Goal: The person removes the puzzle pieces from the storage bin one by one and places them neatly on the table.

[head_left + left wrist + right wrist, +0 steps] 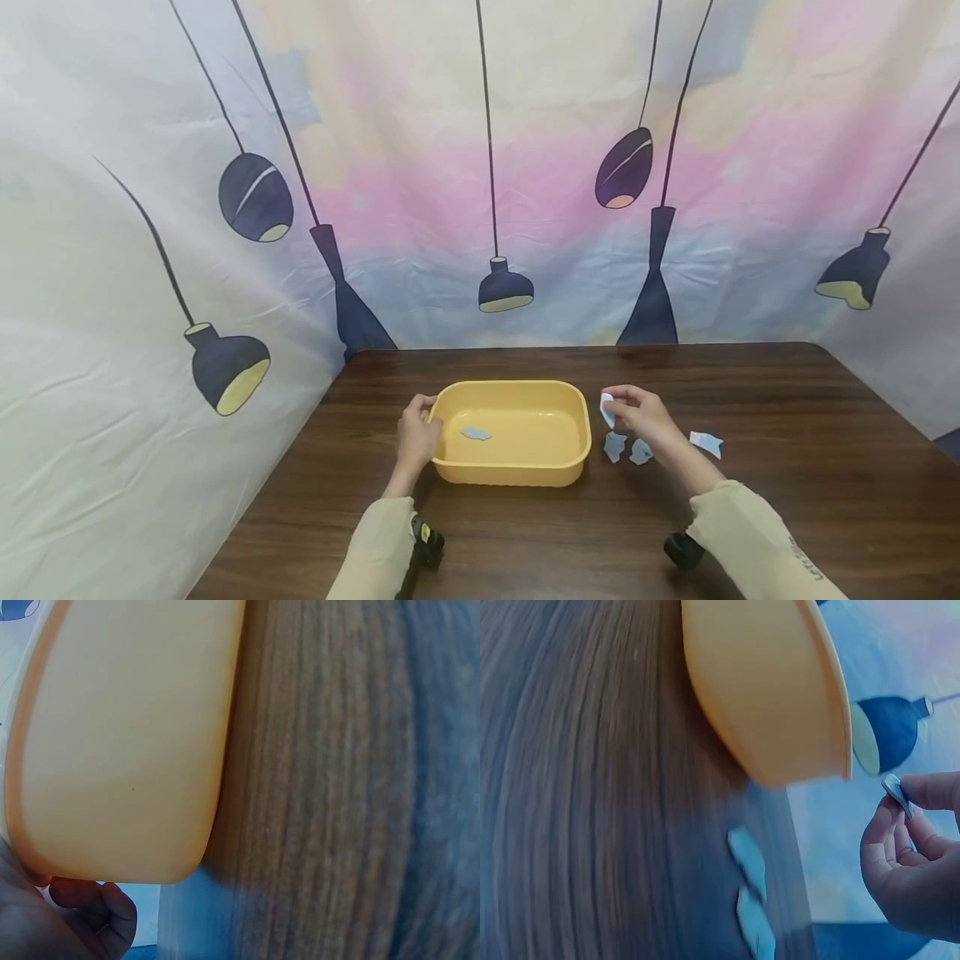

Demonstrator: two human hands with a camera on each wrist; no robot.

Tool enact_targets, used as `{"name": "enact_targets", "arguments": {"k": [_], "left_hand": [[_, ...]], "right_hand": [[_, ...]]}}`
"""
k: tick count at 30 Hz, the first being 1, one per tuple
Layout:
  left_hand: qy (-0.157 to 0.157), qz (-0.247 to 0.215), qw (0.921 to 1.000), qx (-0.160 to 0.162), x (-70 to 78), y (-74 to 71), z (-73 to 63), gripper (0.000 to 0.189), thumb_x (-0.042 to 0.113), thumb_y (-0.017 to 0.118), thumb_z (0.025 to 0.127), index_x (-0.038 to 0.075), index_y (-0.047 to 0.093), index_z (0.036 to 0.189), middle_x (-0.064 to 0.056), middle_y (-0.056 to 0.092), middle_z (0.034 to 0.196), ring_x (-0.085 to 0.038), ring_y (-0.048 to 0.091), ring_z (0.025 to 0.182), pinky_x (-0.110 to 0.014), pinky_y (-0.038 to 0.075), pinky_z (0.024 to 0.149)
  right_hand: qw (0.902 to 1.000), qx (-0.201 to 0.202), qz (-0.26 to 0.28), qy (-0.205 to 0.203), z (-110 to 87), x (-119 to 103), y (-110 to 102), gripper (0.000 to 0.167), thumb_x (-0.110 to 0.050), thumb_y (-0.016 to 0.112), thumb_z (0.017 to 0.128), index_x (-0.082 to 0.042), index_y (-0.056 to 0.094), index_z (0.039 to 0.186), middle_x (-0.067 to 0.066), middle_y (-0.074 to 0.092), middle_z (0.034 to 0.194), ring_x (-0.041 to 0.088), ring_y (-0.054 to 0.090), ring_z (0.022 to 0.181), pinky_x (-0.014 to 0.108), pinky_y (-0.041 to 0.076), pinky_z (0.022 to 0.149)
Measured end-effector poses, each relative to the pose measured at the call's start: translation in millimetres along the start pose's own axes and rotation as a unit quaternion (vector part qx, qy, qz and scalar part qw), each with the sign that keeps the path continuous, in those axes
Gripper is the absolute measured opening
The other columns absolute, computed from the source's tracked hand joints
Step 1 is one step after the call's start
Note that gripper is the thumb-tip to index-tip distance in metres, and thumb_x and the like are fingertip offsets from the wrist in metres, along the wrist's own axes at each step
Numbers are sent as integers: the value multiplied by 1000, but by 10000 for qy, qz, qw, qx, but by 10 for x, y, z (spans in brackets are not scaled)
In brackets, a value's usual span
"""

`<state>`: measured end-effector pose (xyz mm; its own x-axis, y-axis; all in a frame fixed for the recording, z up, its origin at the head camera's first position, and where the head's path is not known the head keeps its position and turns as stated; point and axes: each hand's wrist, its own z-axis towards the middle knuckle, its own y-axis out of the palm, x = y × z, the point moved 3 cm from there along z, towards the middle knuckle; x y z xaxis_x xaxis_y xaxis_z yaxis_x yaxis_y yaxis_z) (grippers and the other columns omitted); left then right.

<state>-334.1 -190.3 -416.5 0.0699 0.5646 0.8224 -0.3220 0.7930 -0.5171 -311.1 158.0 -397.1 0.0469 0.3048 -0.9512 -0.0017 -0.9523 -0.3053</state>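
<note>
A yellow plastic basin (512,475) stands on the table with one light-blue scrap of paper (476,433) lying on its floor. My left hand (418,435) grips the basin's left rim, its fingers curled at the edge in the left wrist view. Just beyond the right rim, my right hand (643,417) pinches another pale scrap (897,793) between thumb and fingers, raised above the tabletop. Below that hand lie two more light-blue scraps, one nearer the basin (614,447) and one beside it (641,452). Farther right is a larger piece (707,444).
The brown wood-grain table (540,542) ends at a fabric backdrop (420,208) printed with hanging lamps. A black wrist camera (429,546) sits by the left sleeve, and another black device (684,551) by the right sleeve.
</note>
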Motion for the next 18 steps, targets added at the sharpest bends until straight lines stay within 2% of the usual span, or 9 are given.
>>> {"name": "enact_targets", "arguments": {"k": [9, 12, 18], "left_hand": [[6, 22, 10000, 47, 34, -4, -11, 38, 1, 54, 82, 2, 63, 119, 4, 35, 57, -9, 36, 46, -21, 30, 43], [-2, 16, 10000, 8, 42, 3, -7, 38, 2, 55, 83, 2, 63, 120, 3, 37, 58, -9, 37, 47, -22, 31, 44], [-87, 60, 9999, 1, 15, 15, 0, 39, 3, 55, 83, 4, 63, 120, -7, 55, 68, -12, 45, 51, -25, 36, 47]], "right_hand": [[9975, 244, -652, 108, -20, 291, -408, 41, -19, 57, 95, 9, 55, 125, 19, 64, 108, 10, 59, 83, 27, 52, 74], [9964, 323, -773, 151, -48, 383, -566, 42, -19, 56, 96, 10, 54, 125, 22, 63, 109, 11, 59, 83, 26, 52, 70], [9945, 432, -914, 278, -95, 563, -852, 44, -20, 54, 97, 13, 52, 126, 28, 63, 107, 11, 61, 81, 25, 51, 64]]}}
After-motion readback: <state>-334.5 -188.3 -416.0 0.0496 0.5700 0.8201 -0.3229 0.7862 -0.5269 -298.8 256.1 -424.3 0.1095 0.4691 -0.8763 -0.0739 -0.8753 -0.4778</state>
